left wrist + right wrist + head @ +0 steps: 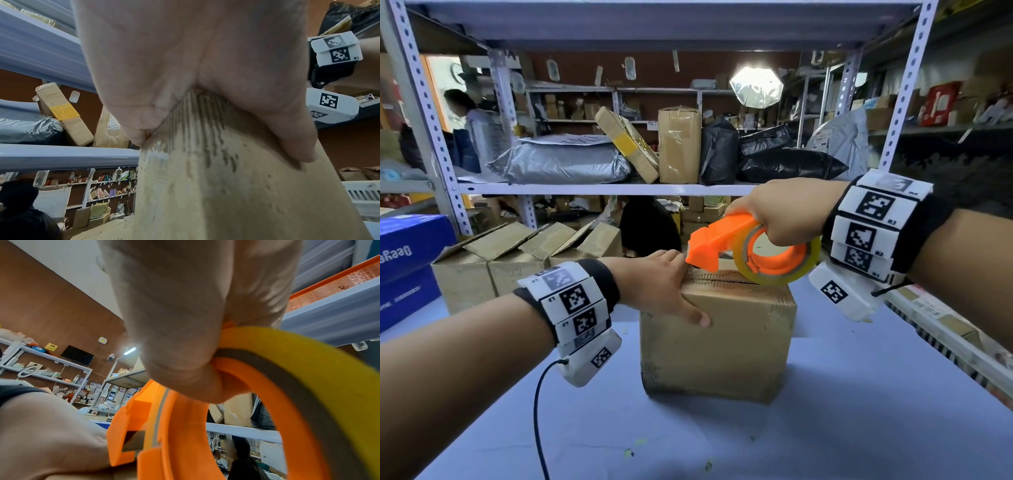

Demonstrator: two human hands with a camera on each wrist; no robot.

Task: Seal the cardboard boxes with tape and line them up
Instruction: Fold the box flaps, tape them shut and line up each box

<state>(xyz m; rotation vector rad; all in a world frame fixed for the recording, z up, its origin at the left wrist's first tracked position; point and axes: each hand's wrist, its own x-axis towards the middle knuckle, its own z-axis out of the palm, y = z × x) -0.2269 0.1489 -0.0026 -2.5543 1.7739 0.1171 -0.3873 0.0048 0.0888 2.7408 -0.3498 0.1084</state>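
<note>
A small cardboard box (717,346) stands in the middle of the blue table, its top flaps folded shut. My left hand (664,287) lies on its top left edge, with the thumb down the front face and the fingers flat on top. In the left wrist view the left hand (205,81) presses on the box (236,194) corner. My right hand (774,212) grips an orange tape dispenser (726,245) with a yellowish tape roll (784,270). The dispenser's nose sits at the box top beside my left fingers. In the right wrist view my fingers (185,337) curl through the dispenser (164,426) ring.
Several open cardboard boxes (517,260) stand in a row at the back left of the table. A blue carton (407,263) sits at the far left. Shelves behind hold parcels and bags (565,161). A person (472,126) stands at the back left. A white tray (945,329) lies at the right.
</note>
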